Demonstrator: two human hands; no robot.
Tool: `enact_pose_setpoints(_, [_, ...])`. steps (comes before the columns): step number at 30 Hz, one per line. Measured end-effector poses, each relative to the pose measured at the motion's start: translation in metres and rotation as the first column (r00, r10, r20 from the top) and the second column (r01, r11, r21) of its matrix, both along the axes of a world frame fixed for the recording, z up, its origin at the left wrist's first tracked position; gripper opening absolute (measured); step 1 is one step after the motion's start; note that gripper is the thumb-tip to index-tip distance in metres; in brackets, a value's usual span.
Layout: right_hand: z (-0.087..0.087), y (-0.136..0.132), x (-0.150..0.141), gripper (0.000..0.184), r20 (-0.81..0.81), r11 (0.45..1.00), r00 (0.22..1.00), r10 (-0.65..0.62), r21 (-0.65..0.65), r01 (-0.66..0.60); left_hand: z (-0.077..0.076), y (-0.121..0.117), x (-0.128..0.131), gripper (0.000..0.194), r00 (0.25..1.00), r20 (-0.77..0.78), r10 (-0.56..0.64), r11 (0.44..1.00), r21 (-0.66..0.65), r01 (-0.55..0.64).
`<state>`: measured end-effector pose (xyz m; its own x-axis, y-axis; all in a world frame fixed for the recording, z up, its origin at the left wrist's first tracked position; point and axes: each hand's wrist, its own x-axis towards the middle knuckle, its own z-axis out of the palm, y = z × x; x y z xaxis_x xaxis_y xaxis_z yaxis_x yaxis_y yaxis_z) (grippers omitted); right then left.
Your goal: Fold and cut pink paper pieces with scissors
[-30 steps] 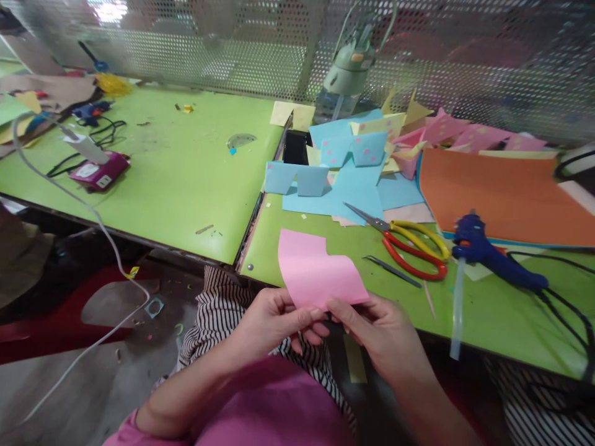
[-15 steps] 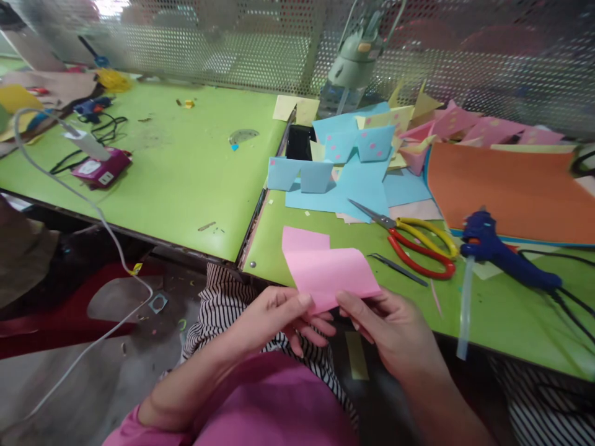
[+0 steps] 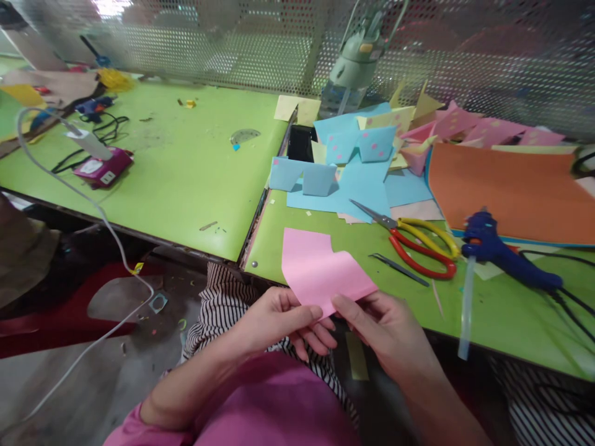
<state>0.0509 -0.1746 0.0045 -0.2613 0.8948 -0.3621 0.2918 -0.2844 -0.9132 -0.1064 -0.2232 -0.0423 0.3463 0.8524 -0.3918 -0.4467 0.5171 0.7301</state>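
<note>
Between my two hands is a piece of pink paper point(image 3: 316, 269), bent, with a notch in its far edge. My left hand point(image 3: 290, 319) pinches its near edge, thumb on top and fingers underneath. On the right corner, my right hand point(image 3: 381, 319) grips it with the thumb above; its other fingers are partly hidden. Just beyond my right hand lie tweezers point(image 3: 400, 270) and scissors point(image 3: 404, 238) with one red and one yellow handle. A blue glue gun point(image 3: 506, 251) rests farther right, its clear glue stick point(image 3: 467, 310) reaching past the table edge.
Cut blue paper pieces point(image 3: 320, 176), some dotted pink, stand behind the pink sheet. Orange sheets point(image 3: 506, 192) are stacked at right. A water bottle point(image 3: 348, 74) stands by the perforated metal screen point(image 3: 209, 49). A white cable point(image 3: 116, 241) hangs from the purple power block point(image 3: 105, 167) at left.
The pink paper's far part has opened out flatter, showing more of its surface and the notch. Both hands keep their hold, with the thumbs slightly closer together.
</note>
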Motion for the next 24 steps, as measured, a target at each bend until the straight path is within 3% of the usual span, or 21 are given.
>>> enact_pose_setpoints(9, [-0.0037, 0.0008, 0.0015, 0.039, 0.016, 1.000, 1.000, 0.008, 0.024, -0.008, -0.0011, 0.0020, 0.0024, 0.040, 0.999, 0.031, -0.007, 1.000, -0.012, 0.008])
enact_pose_setpoints(17, [-0.0013, 0.0030, 0.0037, 0.036, 0.054, 0.996, 0.998, 0.008, 0.085, -0.013, 0.0031, 0.0028, 0.0050, 0.039, 0.998, -0.029, 0.051, 0.998, -0.028, -0.052])
enact_pose_setpoints(24, [-0.0020, 0.0022, 0.0050, 0.040, 0.035, 0.998, 0.999, 0.004, 0.058, -0.006, -0.0032, 0.0035, 0.0050, 0.035, 0.996, -0.082, 0.048, 0.999, 0.006, -0.047])
